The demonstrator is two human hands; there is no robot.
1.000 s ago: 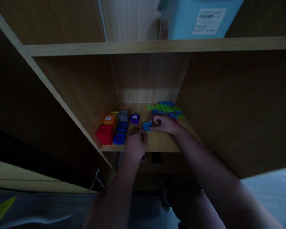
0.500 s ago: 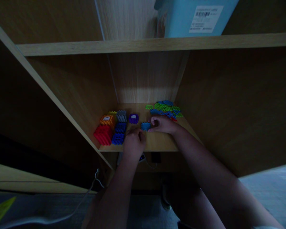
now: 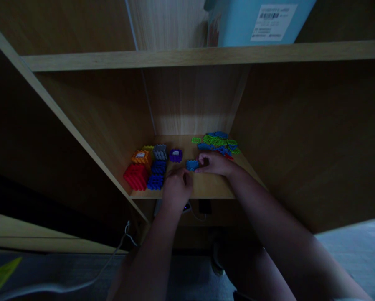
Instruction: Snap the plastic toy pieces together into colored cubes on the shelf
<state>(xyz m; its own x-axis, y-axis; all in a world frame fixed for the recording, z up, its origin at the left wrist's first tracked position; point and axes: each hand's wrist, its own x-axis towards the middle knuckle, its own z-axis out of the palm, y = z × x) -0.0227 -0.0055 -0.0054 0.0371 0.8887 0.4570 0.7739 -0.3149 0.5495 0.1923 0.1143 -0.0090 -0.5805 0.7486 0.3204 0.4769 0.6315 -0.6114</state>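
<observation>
Both my hands reach into a low wooden shelf compartment (image 3: 212, 190). My right hand (image 3: 215, 163) pinches a light blue toothed plastic piece (image 3: 192, 165) that lies on the shelf board. My left hand (image 3: 176, 186) is curled closed just in front of that piece, fingers bent under; what it holds, if anything, is hidden. To the left stand assembled blocks: a red one (image 3: 135, 176), an orange one (image 3: 140, 157), blue ones (image 3: 156, 181), a grey one (image 3: 160, 152) and a purple one (image 3: 175, 155). Behind my right hand lies a loose pile of green and blue pieces (image 3: 217, 141).
A light blue storage box (image 3: 256, 21) with a barcode label stands on the shelf above. Slanted wooden side panels close the compartment left and right. A white cable (image 3: 118, 246) hangs below the shelf, over a grey floor (image 3: 356, 246).
Hardly anything has moved: both hands stay at the light blue piece, with only a slight shift of the view.
</observation>
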